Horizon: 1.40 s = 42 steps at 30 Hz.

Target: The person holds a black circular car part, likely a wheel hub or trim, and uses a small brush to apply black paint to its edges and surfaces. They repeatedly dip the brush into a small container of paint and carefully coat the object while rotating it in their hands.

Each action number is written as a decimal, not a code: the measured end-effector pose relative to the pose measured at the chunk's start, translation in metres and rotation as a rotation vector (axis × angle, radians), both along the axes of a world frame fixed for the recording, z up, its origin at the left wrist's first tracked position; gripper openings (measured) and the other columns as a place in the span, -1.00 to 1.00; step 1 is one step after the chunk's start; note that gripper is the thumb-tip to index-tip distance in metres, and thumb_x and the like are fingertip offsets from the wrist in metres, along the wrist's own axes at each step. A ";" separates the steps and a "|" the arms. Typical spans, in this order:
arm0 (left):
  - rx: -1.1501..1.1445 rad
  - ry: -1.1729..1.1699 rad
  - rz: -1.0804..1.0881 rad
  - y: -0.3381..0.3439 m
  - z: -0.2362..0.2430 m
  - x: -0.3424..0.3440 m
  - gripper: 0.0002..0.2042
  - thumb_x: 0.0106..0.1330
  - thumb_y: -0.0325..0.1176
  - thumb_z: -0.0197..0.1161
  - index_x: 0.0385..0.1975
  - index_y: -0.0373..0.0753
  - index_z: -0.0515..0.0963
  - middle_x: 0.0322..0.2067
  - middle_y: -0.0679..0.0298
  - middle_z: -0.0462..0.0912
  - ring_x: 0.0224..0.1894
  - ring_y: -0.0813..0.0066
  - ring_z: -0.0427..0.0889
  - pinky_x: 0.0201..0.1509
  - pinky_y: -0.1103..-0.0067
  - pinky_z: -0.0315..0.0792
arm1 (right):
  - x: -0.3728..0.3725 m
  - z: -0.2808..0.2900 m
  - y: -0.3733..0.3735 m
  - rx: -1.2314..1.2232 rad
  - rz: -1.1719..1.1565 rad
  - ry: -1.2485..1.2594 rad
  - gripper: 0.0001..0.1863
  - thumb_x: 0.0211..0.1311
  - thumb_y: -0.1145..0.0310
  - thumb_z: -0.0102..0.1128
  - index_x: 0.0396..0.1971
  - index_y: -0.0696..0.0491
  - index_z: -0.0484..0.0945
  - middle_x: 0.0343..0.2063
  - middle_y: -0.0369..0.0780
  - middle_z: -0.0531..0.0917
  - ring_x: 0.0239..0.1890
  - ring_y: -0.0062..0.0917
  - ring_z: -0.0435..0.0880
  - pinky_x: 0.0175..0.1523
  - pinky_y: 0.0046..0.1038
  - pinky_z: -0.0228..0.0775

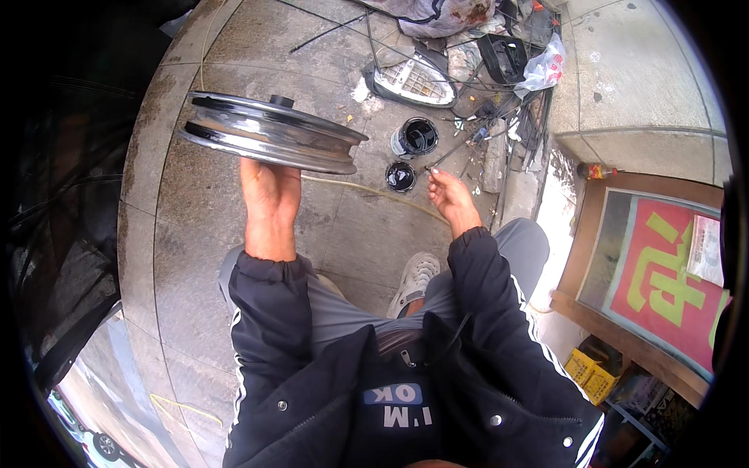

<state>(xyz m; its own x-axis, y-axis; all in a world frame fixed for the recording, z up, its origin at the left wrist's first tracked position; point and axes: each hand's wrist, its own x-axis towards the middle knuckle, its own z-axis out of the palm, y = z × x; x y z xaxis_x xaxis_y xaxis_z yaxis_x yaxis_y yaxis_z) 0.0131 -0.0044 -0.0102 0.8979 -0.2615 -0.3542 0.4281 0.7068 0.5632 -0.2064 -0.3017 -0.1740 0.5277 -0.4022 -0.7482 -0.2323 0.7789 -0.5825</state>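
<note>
Left hand (pixel 270 204) palm-up beneath rim (pixel 269 134), right hand (pixel 452 194) curled

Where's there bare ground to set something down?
Bare pavement lies between the hose, the left hand and the shoe; another patch lies left of that hand, below the wheel rim in view. Crowded: around the two cans and the scrap pile beyond.

Lettering (pixel 406 396) marks the shirt (pixel 390 443), red sign (pixel 662 269) and plastic bag (pixel 544 70).

One wheel rim (pixel 269 139), two cans (pixel 399 143) (pixel 388 179), two hands (pixel 270 191) (pixel 451 193)
</note>
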 end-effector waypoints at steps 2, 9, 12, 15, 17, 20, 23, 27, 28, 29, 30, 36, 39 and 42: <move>0.009 0.006 -0.009 -0.001 -0.003 0.001 -0.52 0.57 0.04 0.12 0.25 -0.21 0.51 0.23 0.27 0.60 0.24 0.31 0.57 0.35 0.27 0.47 | 0.008 0.042 0.005 -0.025 0.003 -0.082 -0.80 0.39 0.39 0.37 -0.08 0.09 0.61 -0.34 -0.30 0.68 -0.41 -0.60 0.57 -0.33 -0.49 0.40; 0.062 0.037 -0.053 -0.003 -0.001 -0.005 -0.58 0.64 -0.04 -0.03 0.21 -0.24 0.48 0.13 0.19 0.63 0.15 0.30 0.64 0.26 0.30 0.56 | 0.080 0.242 0.077 -0.501 0.369 -0.511 -0.79 0.39 0.45 0.36 -0.07 0.23 0.67 -0.33 -0.26 0.71 -0.41 -0.66 0.62 -0.31 -0.58 0.46; 0.143 0.025 -0.087 0.000 -0.001 -0.012 -0.63 0.60 -0.10 0.02 0.15 -0.24 0.50 0.03 0.20 0.67 0.01 0.32 0.69 0.12 0.31 0.63 | 0.111 0.287 0.115 -0.799 0.474 -0.644 -0.83 0.36 0.46 0.37 -0.14 0.23 0.69 -0.37 -0.28 0.70 -0.41 -0.67 0.64 -0.29 -0.58 0.49; 0.197 0.000 -0.084 0.003 -0.003 -0.015 -0.65 0.49 -0.12 0.16 0.07 -0.23 0.51 -0.10 0.26 0.68 -0.11 0.37 0.70 -0.11 0.40 0.67 | 0.131 0.300 0.124 -1.211 0.649 -0.636 -0.86 0.30 0.59 0.36 -0.16 0.20 0.70 -0.32 -0.26 0.73 -0.39 -0.69 0.63 -0.28 -0.62 0.45; 0.210 -0.010 -0.088 0.005 -0.004 -0.016 -0.61 0.42 -0.12 0.27 0.06 -0.25 0.50 -0.14 0.26 0.67 -0.14 0.41 0.70 -0.17 0.46 0.67 | 0.138 0.302 0.128 -1.370 0.652 -0.618 -0.84 0.21 0.58 0.37 -0.20 0.16 0.71 -0.38 -0.24 0.70 -0.43 -0.60 0.66 -0.32 -0.56 0.48; 0.242 -0.003 -0.075 0.008 -0.002 -0.016 -0.58 0.38 -0.13 0.32 0.06 -0.29 0.49 -0.15 0.22 0.67 -0.17 0.43 0.70 -0.19 0.49 0.66 | 0.137 0.302 0.129 -1.587 0.681 -0.584 -0.83 0.12 0.59 0.38 -0.26 0.13 0.70 -0.40 -0.21 0.67 -0.45 -0.46 0.69 -0.34 -0.47 0.51; 0.306 -0.022 -0.096 0.010 0.006 -0.017 -0.64 0.47 -0.10 0.21 0.06 -0.24 0.54 -0.12 0.25 0.70 -0.13 0.41 0.69 -0.08 0.43 0.64 | 0.121 0.288 0.127 -1.775 0.703 -0.560 -0.82 0.08 0.60 0.39 -0.29 0.11 0.69 -0.39 -0.19 0.66 -0.44 -0.35 0.69 -0.34 -0.40 0.53; 0.337 -0.052 -0.120 0.016 0.012 -0.016 -0.61 0.44 -0.10 0.26 0.09 -0.26 0.52 -0.13 0.26 0.69 -0.15 0.43 0.70 -0.14 0.47 0.66 | 0.118 0.290 0.127 -1.864 0.692 -0.597 -0.81 0.05 0.61 0.40 -0.30 0.09 0.67 -0.39 -0.21 0.64 -0.43 -0.30 0.70 -0.34 -0.36 0.54; 0.339 -0.059 -0.126 0.017 0.012 -0.016 -0.60 0.44 -0.10 0.27 0.10 -0.27 0.52 -0.13 0.26 0.69 -0.16 0.44 0.70 -0.16 0.49 0.66 | 0.120 0.297 0.129 -1.869 0.674 -0.611 -0.81 0.05 0.61 0.39 -0.31 0.09 0.67 -0.39 -0.21 0.64 -0.43 -0.30 0.70 -0.34 -0.36 0.54; 0.343 -0.065 -0.132 0.018 0.012 -0.016 -0.59 0.44 -0.11 0.28 0.11 -0.28 0.51 -0.13 0.26 0.69 -0.17 0.45 0.70 -0.17 0.50 0.66 | 0.127 0.301 0.130 -1.884 0.689 -0.635 -0.82 0.07 0.61 0.39 -0.29 0.10 0.68 -0.38 -0.21 0.66 -0.43 -0.34 0.70 -0.34 -0.39 0.54; 0.347 -0.068 -0.137 0.019 0.014 -0.016 -0.58 0.43 -0.10 0.28 0.11 -0.28 0.51 -0.13 0.26 0.69 -0.18 0.46 0.70 -0.19 0.51 0.65 | 0.137 0.307 0.132 -1.902 0.702 -0.654 -0.82 0.09 0.61 0.39 -0.28 0.12 0.69 -0.36 -0.20 0.67 -0.43 -0.37 0.71 -0.33 -0.41 0.55; 0.391 -0.084 -0.148 0.016 0.015 -0.015 -0.52 0.40 -0.04 0.33 0.11 -0.30 0.51 -0.14 0.26 0.70 -0.22 0.50 0.71 -0.24 0.55 0.62 | 0.167 0.324 0.134 -2.047 0.843 -0.674 -0.84 0.10 0.59 0.38 -0.28 0.12 0.69 -0.38 -0.19 0.66 -0.41 -0.31 0.71 -0.31 -0.40 0.54; 0.389 -0.101 -0.148 0.022 0.011 -0.013 -0.49 0.38 -0.02 0.34 0.11 -0.30 0.51 -0.15 0.26 0.71 -0.23 0.51 0.71 -0.25 0.56 0.60 | 0.153 0.317 0.131 -2.021 0.907 -0.621 -0.84 0.10 0.58 0.38 -0.28 0.11 0.70 -0.38 -0.18 0.66 -0.40 -0.28 0.70 -0.30 -0.39 0.54; 0.401 -0.085 -0.136 0.021 0.010 -0.012 -0.49 0.38 -0.02 0.34 0.11 -0.31 0.51 -0.18 0.26 0.72 -0.25 0.51 0.71 -0.26 0.57 0.60 | 0.130 0.307 0.125 -1.974 0.925 -0.584 -0.84 0.08 0.56 0.38 -0.31 0.08 0.67 -0.41 -0.19 0.62 -0.41 -0.24 0.68 -0.31 -0.32 0.54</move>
<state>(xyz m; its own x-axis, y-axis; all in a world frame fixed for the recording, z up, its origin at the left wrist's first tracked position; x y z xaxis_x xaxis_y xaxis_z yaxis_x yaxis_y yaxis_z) 0.0011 0.0171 0.0000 0.8951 -0.2360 -0.3782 0.4424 0.3656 0.8189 -0.0763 -0.1771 0.1330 0.8920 0.1964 0.4070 0.3553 -0.8613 -0.3631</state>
